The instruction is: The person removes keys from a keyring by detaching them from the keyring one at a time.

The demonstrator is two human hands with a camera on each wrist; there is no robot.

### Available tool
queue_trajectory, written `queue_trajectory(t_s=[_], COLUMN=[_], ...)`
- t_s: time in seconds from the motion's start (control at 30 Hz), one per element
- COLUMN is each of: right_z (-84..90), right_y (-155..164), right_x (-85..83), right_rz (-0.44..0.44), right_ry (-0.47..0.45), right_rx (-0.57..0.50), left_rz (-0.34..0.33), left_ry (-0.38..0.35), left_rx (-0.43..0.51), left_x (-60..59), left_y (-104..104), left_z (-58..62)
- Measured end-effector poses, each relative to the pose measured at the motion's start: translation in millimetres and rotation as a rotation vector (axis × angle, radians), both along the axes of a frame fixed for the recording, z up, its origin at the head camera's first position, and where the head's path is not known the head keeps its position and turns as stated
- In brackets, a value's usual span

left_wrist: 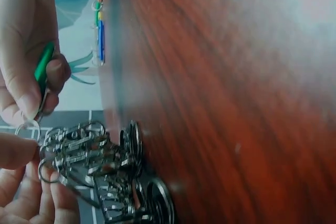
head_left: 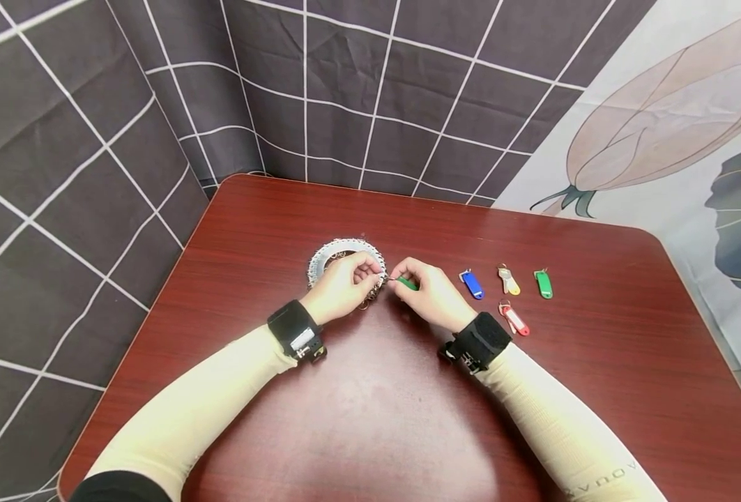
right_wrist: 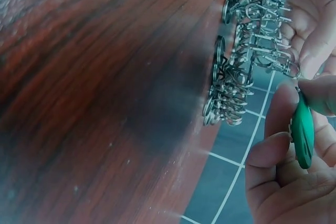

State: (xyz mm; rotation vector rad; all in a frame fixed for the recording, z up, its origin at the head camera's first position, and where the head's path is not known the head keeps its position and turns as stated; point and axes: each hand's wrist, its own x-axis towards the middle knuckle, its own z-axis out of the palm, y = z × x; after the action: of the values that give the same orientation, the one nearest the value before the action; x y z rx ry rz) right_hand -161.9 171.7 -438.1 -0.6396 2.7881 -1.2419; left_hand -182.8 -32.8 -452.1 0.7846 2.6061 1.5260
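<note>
A round silvery rack [head_left: 345,244] lies on the table, its rim crowded with metal clasps [right_wrist: 262,40] carrying split rings. My left hand [head_left: 339,286] reaches over it and pinches the small ring end of one clasp at its right side. Close against those fingertips, my right hand [head_left: 436,296] grips a green key tag [right_wrist: 303,129] between thumb and fingers. The tag's thin metal ring [left_wrist: 27,128] meets the clasp end between the two hands. Whether the two are linked is too small to tell.
To the right lie a blue key tag [head_left: 472,285], a yellow key tag with a key [head_left: 508,280], another green key tag [head_left: 543,284] and a red key tag [head_left: 514,318]. Grey checked cloth [head_left: 370,104] hangs behind the reddish-brown table [head_left: 357,418].
</note>
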Motion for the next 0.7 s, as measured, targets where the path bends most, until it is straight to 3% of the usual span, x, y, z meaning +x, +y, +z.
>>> queue_trajectory(t_s=[0.23, 0.7], right_z=[-1.4, -5.7], right_y=[-1.5, -5.2], right_x=[0.4, -0.5], right_rz=[0.0, -0.013], right_ry=[0.009, 0.017], right_rx=[0.009, 0.035], left_rz=[-0.029, -0.027], left_ry=[-0.009, -0.031], left_rx=[-0.001, -0.021], left_x=[0.2, 2.9], left_y=[-0.8, -4.3], left_z=[2.0, 4.6])
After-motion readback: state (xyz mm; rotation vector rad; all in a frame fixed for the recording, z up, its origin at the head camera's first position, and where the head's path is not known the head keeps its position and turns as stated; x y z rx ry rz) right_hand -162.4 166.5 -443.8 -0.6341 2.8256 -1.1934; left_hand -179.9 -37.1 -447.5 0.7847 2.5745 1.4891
